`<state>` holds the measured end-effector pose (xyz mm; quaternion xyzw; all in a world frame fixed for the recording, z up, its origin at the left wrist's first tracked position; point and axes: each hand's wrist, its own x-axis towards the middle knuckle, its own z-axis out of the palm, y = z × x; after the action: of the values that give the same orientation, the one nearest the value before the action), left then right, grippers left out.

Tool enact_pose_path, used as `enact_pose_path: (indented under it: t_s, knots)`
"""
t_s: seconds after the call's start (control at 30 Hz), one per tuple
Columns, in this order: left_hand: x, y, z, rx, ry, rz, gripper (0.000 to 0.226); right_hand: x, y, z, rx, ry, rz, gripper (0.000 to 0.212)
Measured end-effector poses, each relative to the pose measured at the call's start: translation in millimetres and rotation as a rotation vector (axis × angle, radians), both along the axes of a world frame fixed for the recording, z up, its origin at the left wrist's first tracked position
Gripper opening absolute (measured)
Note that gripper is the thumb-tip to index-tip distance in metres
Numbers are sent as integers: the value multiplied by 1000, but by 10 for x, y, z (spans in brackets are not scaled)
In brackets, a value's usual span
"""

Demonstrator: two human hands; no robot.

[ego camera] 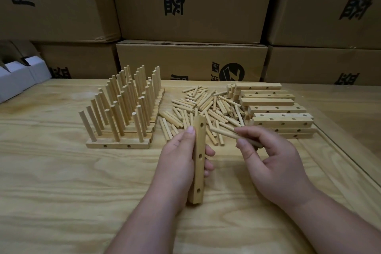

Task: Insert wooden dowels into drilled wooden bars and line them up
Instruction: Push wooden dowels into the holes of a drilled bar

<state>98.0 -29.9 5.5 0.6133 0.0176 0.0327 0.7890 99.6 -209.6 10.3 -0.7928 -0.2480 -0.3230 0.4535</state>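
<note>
I hold one drilled bar (198, 159) showing three holes, and one dowel (233, 134). At upper left of the frame, finished bars (117, 145) stand in a row, three dowels upright in each; I cannot count the rows. The loose dowel pile (206, 107) at centre is too many to count, and the bar stack (276, 109) at right shows about nine.

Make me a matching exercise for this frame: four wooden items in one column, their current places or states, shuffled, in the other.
Items:
1. drilled bar
2. single dowel
3. loose dowels
4. finished bars

Places or states:
A. lined up on the table's left, dowels standing upright
B. pinched in the right hand
C. scattered in a pile at mid-table
D. gripped on end by the left hand, holes showing empty

Pairs: 1-D, 2-B, 3-C, 4-A
</note>
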Motion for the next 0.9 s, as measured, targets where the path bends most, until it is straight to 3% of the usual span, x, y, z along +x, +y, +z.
enact_pose_path:
  t_s: [0.9]
  knots:
    - [-61, -10, 60, -30, 4, -50, 15, 38, -27, -23, -35, 31, 40, 20]
